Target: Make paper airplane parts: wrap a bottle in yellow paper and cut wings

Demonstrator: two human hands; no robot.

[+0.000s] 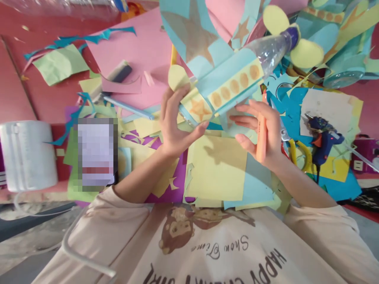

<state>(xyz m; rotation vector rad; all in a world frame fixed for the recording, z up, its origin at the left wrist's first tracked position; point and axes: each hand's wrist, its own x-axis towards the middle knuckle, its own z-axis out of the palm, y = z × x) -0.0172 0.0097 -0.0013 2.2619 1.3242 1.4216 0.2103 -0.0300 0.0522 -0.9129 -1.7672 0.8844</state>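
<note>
A plastic bottle (269,50) wrapped in blue and yellow paper lies tilted above the table, its purple cap (290,38) pointing to the upper right with yellow paper petals around it. Brown dots and a star decorate the yellow strips, and large blue paper wings (192,29) with brown stars stand out from its far side. My left hand (176,122) is closed around the bottle's lower end, thumb on the near side. An orange marker (261,136) rests upright in my right hand (271,134), held against the palm; the fingers are half curled, close to the bottle's near side.
Yellow paper sheets (217,167) lie in front of me. On the right are a blue glue gun (324,142), yellow-handled scissors (300,152) and another decorated bottle (345,75). To the left are a phone (96,154), a white case (28,156), a blue pen (127,106) and paper scraps.
</note>
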